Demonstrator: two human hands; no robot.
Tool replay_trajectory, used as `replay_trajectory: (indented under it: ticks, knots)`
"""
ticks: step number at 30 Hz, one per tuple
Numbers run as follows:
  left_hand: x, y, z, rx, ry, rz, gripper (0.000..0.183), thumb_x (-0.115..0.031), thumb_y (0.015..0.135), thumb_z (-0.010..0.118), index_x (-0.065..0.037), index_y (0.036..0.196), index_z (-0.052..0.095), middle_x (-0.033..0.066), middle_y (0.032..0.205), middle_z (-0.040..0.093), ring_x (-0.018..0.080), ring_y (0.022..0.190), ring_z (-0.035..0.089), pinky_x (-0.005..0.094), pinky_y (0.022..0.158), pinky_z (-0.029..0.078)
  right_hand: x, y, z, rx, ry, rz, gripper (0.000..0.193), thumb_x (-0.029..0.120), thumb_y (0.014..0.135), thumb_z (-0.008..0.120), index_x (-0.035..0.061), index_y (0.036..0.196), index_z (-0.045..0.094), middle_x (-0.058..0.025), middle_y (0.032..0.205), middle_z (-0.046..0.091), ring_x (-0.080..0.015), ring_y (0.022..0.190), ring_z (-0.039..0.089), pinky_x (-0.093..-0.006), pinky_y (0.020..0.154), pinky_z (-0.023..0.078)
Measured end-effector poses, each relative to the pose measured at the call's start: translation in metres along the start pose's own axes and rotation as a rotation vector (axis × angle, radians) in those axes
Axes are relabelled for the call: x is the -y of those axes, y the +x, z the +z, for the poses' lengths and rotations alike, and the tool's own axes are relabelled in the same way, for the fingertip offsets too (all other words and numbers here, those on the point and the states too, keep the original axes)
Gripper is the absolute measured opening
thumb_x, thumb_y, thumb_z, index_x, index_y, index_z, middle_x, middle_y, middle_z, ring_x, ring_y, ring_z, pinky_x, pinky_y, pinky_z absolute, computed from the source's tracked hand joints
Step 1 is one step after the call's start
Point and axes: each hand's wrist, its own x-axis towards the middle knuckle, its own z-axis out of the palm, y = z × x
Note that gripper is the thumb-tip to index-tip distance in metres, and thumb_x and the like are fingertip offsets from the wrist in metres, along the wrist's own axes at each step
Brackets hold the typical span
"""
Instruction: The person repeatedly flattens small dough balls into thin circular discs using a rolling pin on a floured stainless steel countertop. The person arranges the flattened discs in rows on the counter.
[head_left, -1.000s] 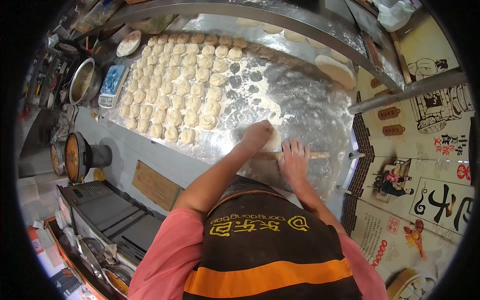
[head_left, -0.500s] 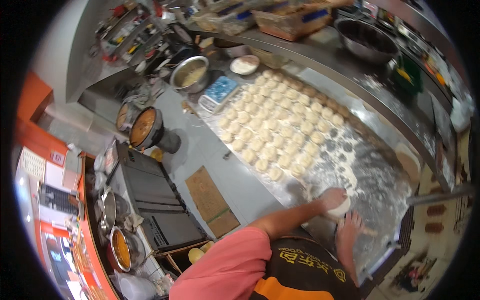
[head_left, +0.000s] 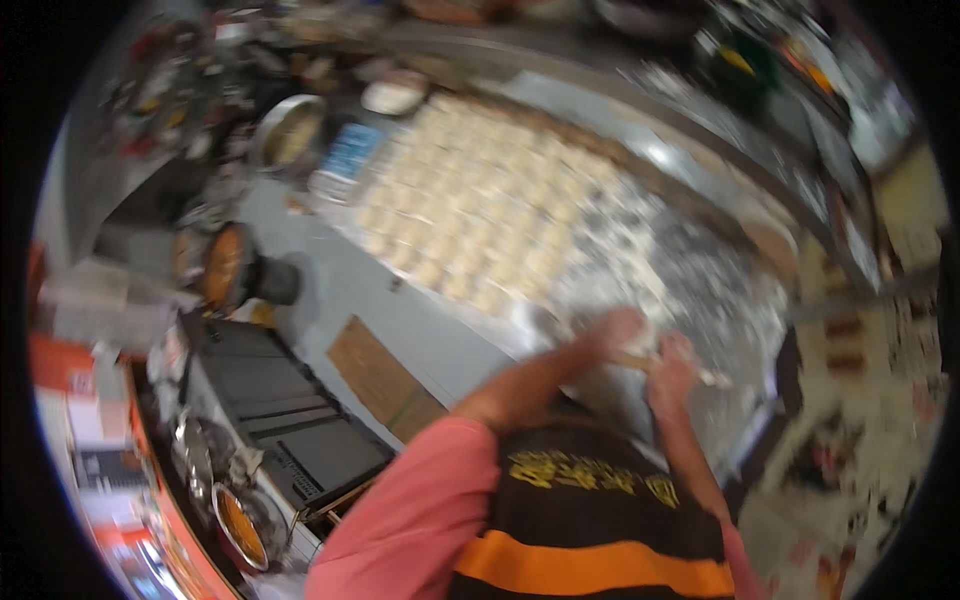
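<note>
My left hand (head_left: pixel 620 328) is closed at the edge of a thin, pale dough round (head_left: pixel 646 340), smeared by motion. Just to its right, my right hand (head_left: pixel 674 368) lies over a slim wooden rolling pin (head_left: pixel 632 360), whose far end pokes out past the hand. Both hands are low over a floured metal worktop (head_left: pixel 715 280). Beyond them, many small pale dough pieces (head_left: pixel 470 200) sit close together in rows. Dark floured spots (head_left: pixel 610 225) mark the worktop beside the rows. Blur hides the finger detail.
A raised metal shelf (head_left: pixel 640 90) runs along the back. Left of the dough rows are a blue-topped scale (head_left: pixel 350 152), a steel bowl (head_left: pixel 290 135) and a white dish (head_left: pixel 395 95). Cardboard (head_left: pixel 380 380) lies to the left of my arm. A pot with orange-brown contents (head_left: pixel 225 265) stands farther left.
The whole view has swung, so the worktop and dough rows sit farther left and higher, and the picture is more blurred. Both hands stay close together at the rolling pin.
</note>
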Motion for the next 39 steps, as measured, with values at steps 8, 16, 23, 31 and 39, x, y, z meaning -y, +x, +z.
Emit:
replay_trajectory:
  ticks: [8, 16, 23, 31, 39]
  knots:
    - [-0.057, 0.043, -0.058, 0.186, -0.063, -0.616, 0.018, -0.014, 0.081, 0.05, -0.001, 0.09, 0.059, 0.0219, 0.086, 0.063, 0.0392, 0.085, 0.06, 0.0468, 0.076, 0.047, -0.002, 0.032, -0.002, -0.005, -0.025, 0.148, 0.048, 0.034, 0.088, 0.056, 0.0076, 0.128, 0.048, -0.016, 0.138, 0.041, -0.0357, 0.127, 0.036, -0.0535, 0.103, 0.028]
    - [-0.058, 0.045, -0.066, 0.28, -0.031, -0.624, 0.024, -0.024, 0.086, 0.054, -0.002, 0.092, 0.063, 0.0202, 0.085, 0.064, 0.0356, 0.086, 0.061, 0.0446, 0.078, 0.047, 0.002, 0.001, -0.01, 0.038, -0.039, 0.018, 0.046, 0.032, 0.088, 0.054, 0.0073, 0.126, 0.05, -0.0167, 0.134, 0.044, -0.0352, 0.124, 0.039, -0.0524, 0.103, 0.026]
    - [-0.051, 0.034, -0.065, 0.114, -0.299, -0.757, 0.023, -0.018, 0.083, 0.053, -0.001, 0.095, 0.061, 0.0238, 0.088, 0.063, 0.0388, 0.083, 0.061, 0.0449, 0.074, 0.046, 0.008, -0.01, -0.009, 0.069, -0.157, 0.081, 0.048, 0.033, 0.086, 0.056, 0.007, 0.126, 0.051, -0.0171, 0.134, 0.042, -0.0343, 0.123, 0.039, -0.0535, 0.1, 0.029]
    - [-0.057, 0.051, -0.068, 0.315, 0.024, -0.635, 0.025, -0.023, 0.081, 0.052, -0.005, 0.094, 0.063, 0.0196, 0.094, 0.064, 0.0369, 0.091, 0.061, 0.0455, 0.083, 0.046, -0.009, 0.033, 0.005, 0.034, -0.071, 0.004, 0.044, 0.035, 0.091, 0.05, 0.0072, 0.126, 0.051, -0.0151, 0.136, 0.043, -0.0349, 0.125, 0.04, -0.0524, 0.102, 0.03]
    - [-0.046, 0.034, -0.063, 0.093, -0.253, -0.741, 0.027, -0.014, 0.079, 0.048, -0.003, 0.098, 0.063, 0.0228, 0.094, 0.064, 0.037, 0.094, 0.06, 0.0448, 0.085, 0.046, 0.01, -0.02, -0.014, 0.026, -0.125, -0.003, 0.043, 0.032, 0.091, 0.052, 0.0035, 0.124, 0.051, -0.0213, 0.131, 0.047, -0.0377, 0.116, 0.044, -0.0516, 0.099, 0.031]
